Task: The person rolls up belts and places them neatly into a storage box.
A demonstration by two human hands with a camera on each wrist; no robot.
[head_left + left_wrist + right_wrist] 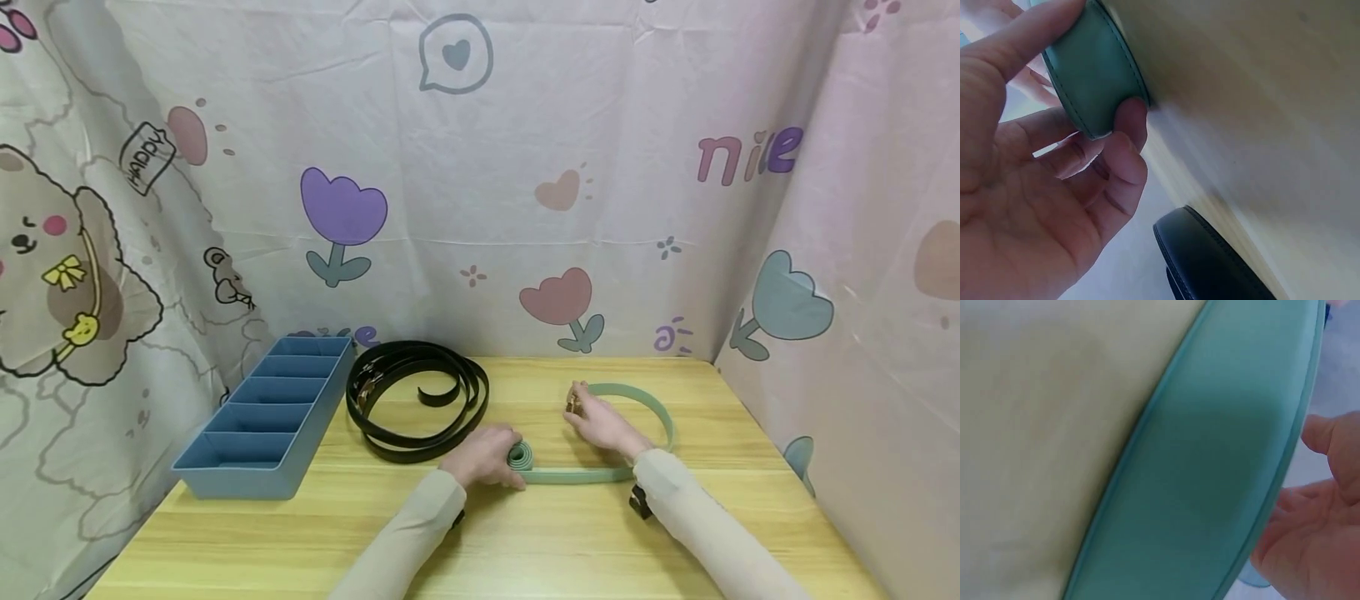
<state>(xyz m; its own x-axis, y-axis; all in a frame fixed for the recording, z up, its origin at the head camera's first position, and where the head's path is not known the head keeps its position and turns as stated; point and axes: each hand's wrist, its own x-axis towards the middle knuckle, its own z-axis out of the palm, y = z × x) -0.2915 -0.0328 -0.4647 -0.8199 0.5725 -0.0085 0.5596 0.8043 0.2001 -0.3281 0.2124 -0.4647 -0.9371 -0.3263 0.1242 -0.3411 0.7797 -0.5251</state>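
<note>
A light green belt (577, 476) stands on its edge on the wooden table, its left end wound into a small spiral roll (521, 455). My left hand (483, 455) holds that roll from the left; in the left wrist view its thumb and fingertips pinch the stitched green strap (1094, 69). From the roll the strap runs right, then loops back behind my right hand (606, 423). The fingers of that hand grip the belt's gold buckle end (574, 405). Close up in the right wrist view, the green strap (1210, 456) covers part of the hand.
Coiled black belts (420, 454) with metal buckles lie just beyond my left hand. A blue tray (315, 433) with several compartments stands at the table's left side. Behind the table (540, 550) hangs a printed curtain (465, 208).
</note>
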